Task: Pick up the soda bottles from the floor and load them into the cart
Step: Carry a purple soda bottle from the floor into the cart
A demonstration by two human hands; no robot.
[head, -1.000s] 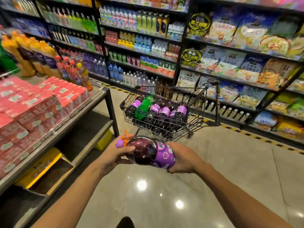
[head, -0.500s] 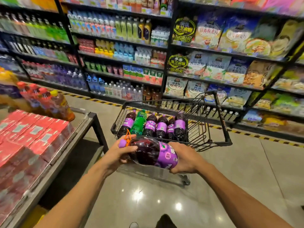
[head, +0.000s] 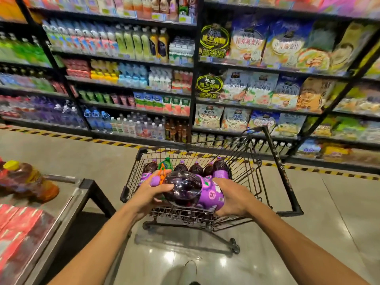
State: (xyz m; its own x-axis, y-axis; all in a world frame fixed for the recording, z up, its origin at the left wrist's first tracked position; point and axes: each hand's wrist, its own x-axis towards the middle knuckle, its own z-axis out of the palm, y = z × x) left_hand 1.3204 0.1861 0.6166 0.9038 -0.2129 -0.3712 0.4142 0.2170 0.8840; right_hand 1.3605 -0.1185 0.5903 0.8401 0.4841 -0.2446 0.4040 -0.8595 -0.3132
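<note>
- Head view: holds a purple bottle (head: 185,190) sideways, over the cart (head: 131,177).
- Grips the cap end with the left hand (head: 150,194), fingers curled round the neck.
- Grips the bottom end with the right hand (head: 230,198), fingers wrapped round the purple label.
- Shows more purple bottles (head: 221,167) and one green bottle (head: 167,163) in a row inside the cart.
- Stands on a shiny grey floor (head: 329,202).
- Has a table (head: 67,202) on the left, with red packs (head: 18,229) and a brown bottle (head: 26,182) on top.
- Faces tall shelves (head: 131,64) full of drinks and snack bags.
</note>
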